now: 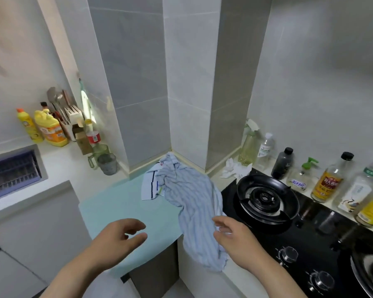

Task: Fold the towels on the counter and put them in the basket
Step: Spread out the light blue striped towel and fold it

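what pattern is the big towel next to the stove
The towel is pale blue with thin darker stripes, clearest in the head view.

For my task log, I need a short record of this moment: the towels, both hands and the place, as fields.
striped towel: crumpled, one end hangs over the counter edge
white towel: partly under the striped towel
left hand: open, above the counter, holds nothing
right hand: open, fingertips at the striped towel's edge
stove: beside the towels, to their right
folding: not yet done
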{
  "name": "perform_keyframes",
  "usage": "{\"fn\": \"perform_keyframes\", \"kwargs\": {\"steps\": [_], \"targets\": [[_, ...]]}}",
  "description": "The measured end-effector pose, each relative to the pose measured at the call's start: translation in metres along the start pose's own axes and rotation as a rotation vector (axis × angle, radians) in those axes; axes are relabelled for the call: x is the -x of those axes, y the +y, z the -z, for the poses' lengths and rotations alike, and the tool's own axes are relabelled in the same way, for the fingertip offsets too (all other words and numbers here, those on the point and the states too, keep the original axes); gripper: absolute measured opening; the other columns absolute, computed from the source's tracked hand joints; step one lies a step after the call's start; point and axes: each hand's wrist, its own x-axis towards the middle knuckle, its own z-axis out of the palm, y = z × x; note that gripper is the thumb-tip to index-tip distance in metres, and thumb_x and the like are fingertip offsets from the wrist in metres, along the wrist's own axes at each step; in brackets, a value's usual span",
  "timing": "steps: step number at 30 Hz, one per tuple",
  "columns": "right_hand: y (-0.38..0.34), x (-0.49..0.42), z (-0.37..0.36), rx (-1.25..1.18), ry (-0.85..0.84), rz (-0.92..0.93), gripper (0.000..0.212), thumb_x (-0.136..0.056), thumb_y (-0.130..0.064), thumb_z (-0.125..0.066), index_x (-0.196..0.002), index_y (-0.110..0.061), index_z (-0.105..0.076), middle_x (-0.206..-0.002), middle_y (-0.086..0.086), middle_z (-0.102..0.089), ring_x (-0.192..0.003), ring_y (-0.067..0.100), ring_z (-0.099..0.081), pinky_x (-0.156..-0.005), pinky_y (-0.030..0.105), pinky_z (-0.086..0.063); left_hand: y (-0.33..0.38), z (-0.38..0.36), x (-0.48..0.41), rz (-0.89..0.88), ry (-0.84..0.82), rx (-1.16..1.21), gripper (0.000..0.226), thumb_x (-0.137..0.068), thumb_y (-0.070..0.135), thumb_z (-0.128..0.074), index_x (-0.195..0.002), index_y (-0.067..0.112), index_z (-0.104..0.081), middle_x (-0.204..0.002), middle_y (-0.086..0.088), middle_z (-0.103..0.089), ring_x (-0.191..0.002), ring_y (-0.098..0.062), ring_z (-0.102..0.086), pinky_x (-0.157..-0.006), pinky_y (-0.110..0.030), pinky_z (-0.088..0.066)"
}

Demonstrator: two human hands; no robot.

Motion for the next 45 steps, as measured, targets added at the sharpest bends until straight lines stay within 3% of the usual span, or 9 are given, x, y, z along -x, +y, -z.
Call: {"fn": "perform_keyframes", "kwargs": {"steps": [18,22,24,26,28,32,36,39,45], "targets": [[0.029,-0.166,-0.011,0.028,0.024,-0.314,0.041,-0.095,-0.029,-0.055,-0.136,-0.027,-0.051,-0.126,-0.017,-0.049,-0.119,0.004,-0.052,-0.095,0.017,-0.039,-0.015,0.008,-0.263,-0.030,-0.217,0.157,0.008,-0.091,0.021,-0.061,-0.090,0.029,-0.063,-0.085,0.001,-0.067,-0.077,-0.009,-0.061,-0.066,-0.017,-0.042],[0.038,-0.189,-0.035,0.208,0.094,-0.421,0.018,-0.094,-0.026,-0.047,-0.077,-0.031,-0.050,-0.081,-0.014,-0.040,-0.064,0.000,-0.042,-0.060,0.015,-0.032,-0.034,-0.006,-0.336,-0.061,-0.245,0.109,0.011,-0.082,0.029,-0.061,-0.081,0.028,-0.050,-0.090,0.005,-0.058,-0.078,-0.014,-0.057,-0.068,-0.018,-0.039],[0.044,-0.196,-0.050,0.308,0.196,-0.488,0.025,-0.090,-0.023,-0.044,-0.066,-0.025,-0.038,-0.078,-0.006,-0.041,-0.067,0.009,-0.046,-0.061,0.024,-0.038,-0.055,-0.020,-0.375,-0.103,-0.280,0.007,0.015,-0.085,0.025,-0.059,-0.099,0.027,-0.054,-0.101,0.003,-0.055,-0.091,-0.016,-0.058,-0.072,-0.022,-0.040],[0.045,-0.202,-0.063,0.335,0.320,-0.526,0.014,-0.091,-0.019,-0.045,-0.089,-0.028,-0.055,-0.099,0.000,-0.047,-0.089,0.017,-0.055,-0.078,0.028,-0.046,-0.071,-0.034,-0.409,-0.174,-0.309,-0.102,0.024,-0.087,0.018,-0.059,-0.111,0.020,-0.058,-0.107,0.006,-0.059,-0.107,-0.022,-0.060,-0.080,-0.026,-0.044],[0.045,-0.207,-0.074,0.333,0.453,-0.601,0.022,-0.092,-0.017,-0.048,-0.113,-0.017,-0.055,-0.111,0.004,-0.047,-0.100,0.022,-0.054,-0.083,0.027,-0.043,-0.084,-0.046,-0.433,-0.278,-0.324,-0.225,0.011,-0.078,0.020,-0.060,-0.089,0.020,-0.057,-0.090,0.009,-0.061,-0.091,-0.024,-0.063,-0.072,-0.032,-0.049],[0.047,-0.211,-0.084,0.371,0.627,-0.643,0.009,-0.084,-0.010,-0.054,-0.082,-0.010,-0.063,-0.085,0.000,-0.053,-0.079,0.015,-0.054,-0.068,0.022,-0.044,-0.104,-0.063,-0.460,-0.463,-0.291,-0.384,0.011,-0.064,0.026,-0.047,-0.055,0.028,-0.040,-0.065,0.002,-0.047,-0.059,-0.025,-0.051,-0.051,-0.030,-0.039],[0.041,-0.213,-0.093,0.407,0.765,-0.534,0.012,-0.080,0.002,-0.056,-0.076,-0.007,-0.063,-0.071,0.003,-0.056,-0.070,0.016,-0.051,-0.063,0.025,-0.036,-0.103,-0.061,-0.463,-0.384,-0.175,-0.048,0.019,-0.079,0.015,-0.054,-0.065,0.018,-0.066,-0.064,0.002,-0.059,-0.062,-0.019,-0.056,-0.053,-0.026,-0.035],[0.018,-0.218,-0.102,0.293,0.758,-0.481,0.015,-0.092,-0.005,-0.050,-0.080,-0.014,-0.048,-0.061,-0.003,-0.049,-0.054,0.009,-0.045,-0.053,0.020,-0.034,-0.092,-0.042,-0.460,-0.144,-0.156,0.358,0.021,-0.094,0.012,-0.045,-0.074,0.008,-0.049,-0.067,-0.003,-0.048,-0.062,-0.018,-0.043,-0.056,-0.031,-0.032],[-0.034,-0.244,-0.145,0.225,0.653,-0.334,0.022,-0.092,-0.013,-0.052,-0.076,-0.024,-0.042,-0.062,-0.007,-0.046,-0.058,0.001,-0.045,-0.057,0.015,-0.034,-0.082,0.020,-0.443,-0.117,-0.092,0.739,0.028,-0.101,0.015,-0.040,-0.073,0.017,-0.044,-0.073,-0.002,-0.045,-0.062,-0.012,-0.040,-0.058,-0.029,-0.035]]}}
